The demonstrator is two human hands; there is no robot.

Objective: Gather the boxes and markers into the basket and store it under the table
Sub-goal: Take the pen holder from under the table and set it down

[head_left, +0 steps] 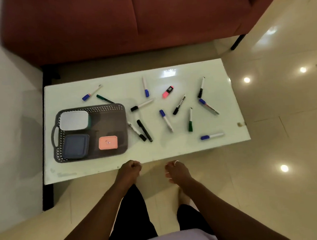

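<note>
Basket [105,121]: grey, perforated, at the table's left end near the front edge.
Boxes: white box [73,120], blue box [75,146] and small orange box [108,142], all inside the basket.
Markers: blue, black and green ones plus a pink highlighter [168,91], scattered over the white table [183,146] right of the basket.
Left hand [130,170]: curled into a fist at the front edge, holding nothing.
Right hand [176,171]: fingers loosely bent, empty, just off the front edge.

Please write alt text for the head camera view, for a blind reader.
Three boxes sit in a grey basket at the left of a white table, with markers scattered loose to its right. Both hands, left hand and right hand, hover empty at the near edge.
</note>
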